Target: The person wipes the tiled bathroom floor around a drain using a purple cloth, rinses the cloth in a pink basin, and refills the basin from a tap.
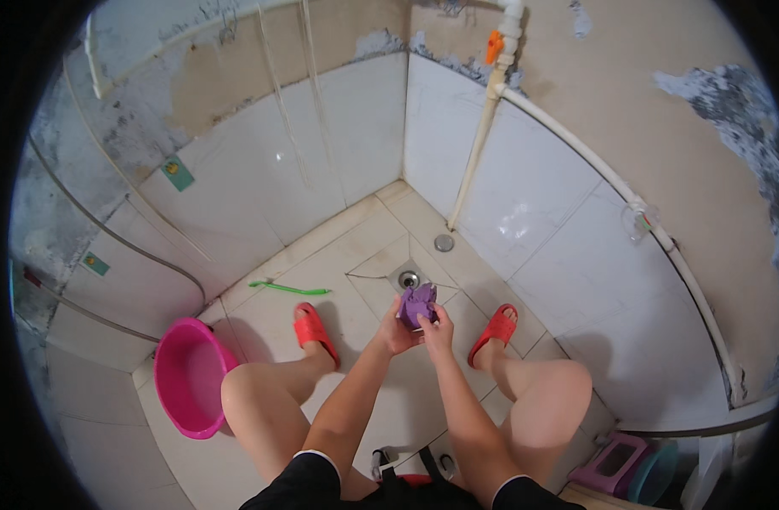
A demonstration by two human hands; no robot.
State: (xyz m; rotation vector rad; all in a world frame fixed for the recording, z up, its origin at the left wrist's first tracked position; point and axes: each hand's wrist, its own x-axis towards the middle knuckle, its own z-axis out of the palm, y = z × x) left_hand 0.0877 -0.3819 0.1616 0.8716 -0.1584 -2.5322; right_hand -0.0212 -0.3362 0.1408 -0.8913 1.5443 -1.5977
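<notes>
Both hands come together over the tiled floor around a crumpled purple cloth-like bundle (417,307); its exact kind I cannot make out. My left hand (397,332) cups it from the left and below. My right hand (439,330) grips it from the right, the thumb pressed against its near side. Just beyond the bundle is an uncovered round floor drain (408,278) in a square metal plate. The bundle hides part of the floor beside the plate.
A green long-handled brush (298,288) lies on the floor left of the drain. A bright pink tub (170,384) stands by the left wall. A round metal cap (443,243) lies near the pipe (477,161). My feet wear red slippers (316,333). Pink and teal basins (611,463) sit lower right.
</notes>
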